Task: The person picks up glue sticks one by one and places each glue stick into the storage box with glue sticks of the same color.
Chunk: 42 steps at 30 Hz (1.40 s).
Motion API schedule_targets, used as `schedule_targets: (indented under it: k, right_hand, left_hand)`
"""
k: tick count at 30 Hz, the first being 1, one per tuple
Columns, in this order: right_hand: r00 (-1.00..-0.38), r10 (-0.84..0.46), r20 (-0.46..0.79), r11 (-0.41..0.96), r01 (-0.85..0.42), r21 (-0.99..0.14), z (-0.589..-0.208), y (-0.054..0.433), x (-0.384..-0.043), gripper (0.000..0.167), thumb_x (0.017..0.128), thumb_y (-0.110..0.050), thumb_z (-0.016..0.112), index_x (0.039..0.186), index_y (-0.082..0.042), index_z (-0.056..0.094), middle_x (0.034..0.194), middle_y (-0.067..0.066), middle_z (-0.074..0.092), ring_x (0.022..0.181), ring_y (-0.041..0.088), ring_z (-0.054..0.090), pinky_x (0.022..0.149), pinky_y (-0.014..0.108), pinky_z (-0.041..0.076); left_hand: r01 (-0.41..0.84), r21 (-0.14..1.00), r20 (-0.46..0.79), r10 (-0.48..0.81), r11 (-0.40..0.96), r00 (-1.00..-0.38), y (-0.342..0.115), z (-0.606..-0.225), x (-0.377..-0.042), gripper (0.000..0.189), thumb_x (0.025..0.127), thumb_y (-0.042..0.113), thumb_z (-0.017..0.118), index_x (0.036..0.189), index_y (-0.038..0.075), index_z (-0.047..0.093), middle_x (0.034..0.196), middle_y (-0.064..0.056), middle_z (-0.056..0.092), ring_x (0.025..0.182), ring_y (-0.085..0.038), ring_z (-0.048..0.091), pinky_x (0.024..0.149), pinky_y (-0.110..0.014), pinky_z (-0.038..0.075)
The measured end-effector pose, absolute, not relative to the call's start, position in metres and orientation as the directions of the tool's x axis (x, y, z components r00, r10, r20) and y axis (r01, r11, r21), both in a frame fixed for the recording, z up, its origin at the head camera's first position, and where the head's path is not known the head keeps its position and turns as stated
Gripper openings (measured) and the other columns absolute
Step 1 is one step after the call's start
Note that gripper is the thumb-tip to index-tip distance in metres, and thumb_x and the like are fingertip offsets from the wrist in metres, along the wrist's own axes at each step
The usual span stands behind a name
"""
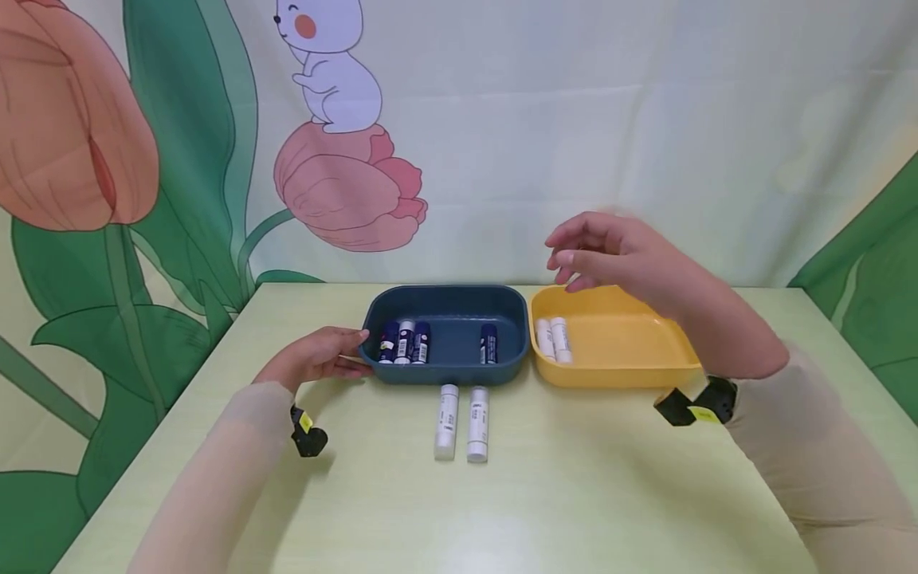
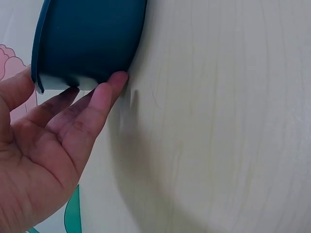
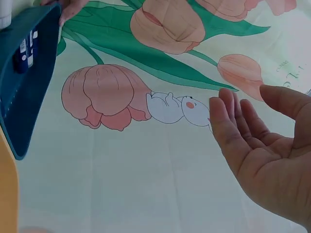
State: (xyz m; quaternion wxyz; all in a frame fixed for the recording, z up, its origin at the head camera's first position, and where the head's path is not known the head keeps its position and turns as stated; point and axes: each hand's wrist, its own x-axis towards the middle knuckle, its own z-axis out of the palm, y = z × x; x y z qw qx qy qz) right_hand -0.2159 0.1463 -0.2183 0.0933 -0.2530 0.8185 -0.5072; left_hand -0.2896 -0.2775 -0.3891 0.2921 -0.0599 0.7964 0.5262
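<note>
My left hand (image 1: pixel 326 355) holds the left end of a dark blue tray (image 1: pixel 445 373), thumb at the rim and fingers against the outer wall. The left wrist view shows those fingers (image 2: pixel 99 99) under the tray's end. Inside it several dark blue glue sticks (image 1: pixel 404 343) lie at the left and another dark blue one (image 1: pixel 488 344) lies to the right. Raised above the yellow tray (image 1: pixel 624 376), my right hand (image 1: pixel 610 247) has loosely bent fingers and holds nothing. Two white glue sticks (image 1: pixel 561 341) lie at that tray's left end.
Two more white glue sticks, one on the left (image 1: pixel 446 422) and one on the right (image 1: pixel 477 424), lie on the pale table (image 1: pixel 545 494) in front of the blue tray. Behind the trays hangs a cloth (image 1: pixel 502 159) printed with tulips and a white animal.
</note>
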Motion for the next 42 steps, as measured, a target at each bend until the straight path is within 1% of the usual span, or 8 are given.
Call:
schedule_targets:
  k: [4,8,12,17,23,32,38,42]
  right_hand:
    - [-0.866,-0.482,0.131,0.291,-0.299,-0.909,-0.236,0.151,-0.204,0.028,0.103,-0.01,0.054,0.126,0.005,0.054,0.1,-0.009,0.069,0.093,0.009,0.069,0.085,0.021,0.062]
    - [-0.878,-0.468,0.105,0.271,-0.255,-0.928,-0.257,0.151,-0.195,0.029,0.103,-0.01,0.055,0.127,0.006,0.053,0.103,-0.006,0.067,0.095,0.01,0.068,0.084,0.022,0.062]
    - [-0.866,-0.499,0.038,0.234,-0.177,-0.956,-0.281,0.146,-0.194,0.034,0.102,-0.01,0.057,0.13,0.008,0.051,0.106,-0.001,0.066,0.094,0.011,0.067,0.084,0.023,0.062]
    - [-0.846,-0.53,-0.062,0.214,-0.062,-0.975,-0.307,0.139,-0.195,0.038,0.102,-0.011,0.059,0.133,0.009,0.049,0.106,-0.002,0.065,0.094,0.011,0.066,0.085,0.024,0.062]
    - [-0.849,-0.514,-0.124,0.238,-0.001,-0.971,-0.336,0.127,-0.193,0.042,0.101,-0.011,0.06,0.137,0.007,0.049,0.107,-0.001,0.064,0.095,0.012,0.065,0.088,0.026,0.062]
    - [-0.835,-0.464,-0.296,0.371,0.121,-0.921,-0.379,0.103,-0.2,0.048,0.1,-0.012,0.062,0.143,0.003,0.05,0.128,0.02,0.06,0.112,0.029,0.064,0.095,0.035,0.062]
    - [-0.804,-0.439,-0.402,0.437,0.201,-0.877,-0.397,0.083,-0.204,0.058,0.099,-0.012,0.066,0.151,0.003,0.044,0.133,0.018,0.059,0.113,0.025,0.065,0.101,0.039,0.06]
    - [-0.814,-0.388,-0.431,0.472,0.227,-0.852,-0.405,0.069,-0.207,0.062,0.097,-0.014,0.07,0.15,0.004,0.044,0.132,0.017,0.059,0.109,0.023,0.065,0.1,0.038,0.061]
  left_hand:
    - [-0.398,0.807,-0.523,0.216,0.436,-0.825,-0.278,-0.39,-0.287,0.064,0.112,0.035,0.036,0.161,-0.002,0.022,0.157,-0.031,0.042,0.133,-0.038,0.061,0.107,-0.037,0.055]
    - [-0.397,0.81,-0.52,0.215,0.432,-0.826,-0.278,-0.392,-0.286,0.062,0.112,0.035,0.036,0.16,-0.002,0.025,0.156,-0.031,0.043,0.132,-0.038,0.062,0.107,-0.038,0.055]
    - [-0.393,0.808,-0.518,0.211,0.438,-0.829,-0.277,-0.391,-0.286,0.061,0.112,0.035,0.036,0.159,-0.002,0.027,0.155,-0.03,0.046,0.13,-0.036,0.064,0.106,-0.037,0.056]
    - [-0.393,0.807,-0.519,0.212,0.442,-0.828,-0.275,-0.393,-0.286,0.062,0.112,0.036,0.037,0.16,-0.001,0.027,0.155,-0.029,0.047,0.13,-0.035,0.064,0.104,-0.035,0.058]
    - [-0.393,0.804,-0.523,0.217,0.446,-0.825,-0.276,-0.393,-0.286,0.062,0.112,0.036,0.036,0.16,-0.002,0.027,0.155,-0.029,0.045,0.134,-0.038,0.06,0.108,-0.037,0.055]
    - [-0.389,0.808,-0.52,0.225,0.442,-0.824,-0.279,-0.39,-0.289,0.062,0.112,0.037,0.036,0.16,-0.001,0.026,0.157,-0.03,0.043,0.132,-0.036,0.063,0.107,-0.036,0.055]
    - [-0.406,0.799,-0.532,0.207,0.443,-0.821,-0.279,-0.391,-0.289,0.061,0.112,0.037,0.037,0.16,0.001,0.027,0.157,-0.028,0.044,0.131,-0.035,0.064,0.105,-0.034,0.056]
    - [-0.409,0.799,-0.534,0.209,0.44,-0.819,-0.28,-0.391,-0.288,0.062,0.112,0.038,0.036,0.161,0.001,0.027,0.157,-0.029,0.043,0.131,-0.035,0.063,0.107,-0.035,0.055]
